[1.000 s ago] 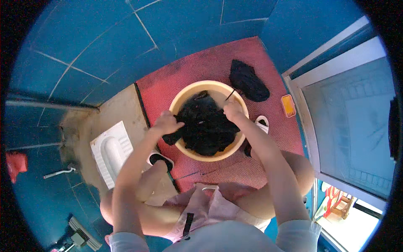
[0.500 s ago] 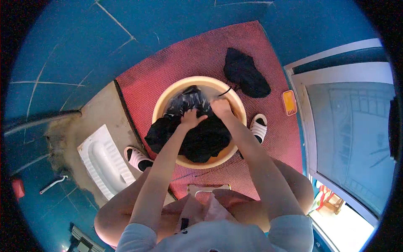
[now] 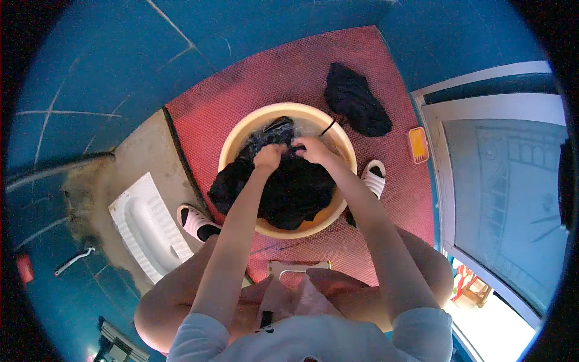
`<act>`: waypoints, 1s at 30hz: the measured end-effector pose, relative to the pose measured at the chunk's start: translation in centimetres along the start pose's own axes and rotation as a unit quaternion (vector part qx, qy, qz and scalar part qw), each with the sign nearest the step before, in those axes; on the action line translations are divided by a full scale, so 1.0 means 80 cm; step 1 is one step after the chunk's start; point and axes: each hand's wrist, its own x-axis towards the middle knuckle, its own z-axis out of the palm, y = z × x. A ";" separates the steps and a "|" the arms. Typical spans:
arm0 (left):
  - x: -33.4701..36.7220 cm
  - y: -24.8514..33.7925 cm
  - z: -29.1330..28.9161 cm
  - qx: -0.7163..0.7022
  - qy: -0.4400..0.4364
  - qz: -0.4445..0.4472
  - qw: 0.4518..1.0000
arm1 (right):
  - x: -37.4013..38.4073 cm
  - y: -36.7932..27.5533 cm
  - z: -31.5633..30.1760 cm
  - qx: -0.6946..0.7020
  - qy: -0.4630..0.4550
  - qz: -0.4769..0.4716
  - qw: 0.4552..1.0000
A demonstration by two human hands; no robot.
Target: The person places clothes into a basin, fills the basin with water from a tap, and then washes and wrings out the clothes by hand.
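A round cream-coloured basin (image 3: pixel 228 145) stands on the floor in front of me, holding cloudy water and black wet cloth (image 3: pixel 295 193). Part of the cloth hangs over the basin's left rim; a shiny soaked part lies at the far side. My left hand (image 3: pixel 269 157) is closed on the black cloth near the middle of the basin. Just to its right, my right hand (image 3: pixel 312 150) has its fingers bent around a fold of the same cloth. A thin dark strap (image 3: pixel 328 127) crosses the basin's far right rim.
Another black garment (image 3: pixel 357 99) lies on the red mat (image 3: pixel 241 84) beyond the basin. A small orange-and-white soap dish (image 3: pixel 417 145) sits by the door (image 3: pixel 500 181). At left is a white squat toilet (image 3: pixel 148 226). A low stool (image 3: pixel 298 265) is beneath me.
My left hand has gone from spread fingers on the cloth to a closed grip. My right hand has shifted left, nearer the left one, and cloth now shows between them.
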 end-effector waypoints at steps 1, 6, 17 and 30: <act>-0.004 0.006 -0.007 -0.001 0.000 -0.004 1.000 | -0.001 -0.010 0.000 0.069 0.015 -0.045 0.996; 0.004 -0.075 0.004 -0.087 -0.024 0.014 0.996 | 0.007 -0.083 0.002 -0.166 -0.042 0.051 0.984; -0.014 -0.022 -0.010 -0.158 -0.064 0.121 0.978 | -0.007 -0.030 0.002 0.109 0.016 0.095 0.989; -0.032 0.013 -0.037 -0.012 -0.005 0.040 0.999 | -0.023 0.003 -0.049 0.130 -0.095 0.015 0.987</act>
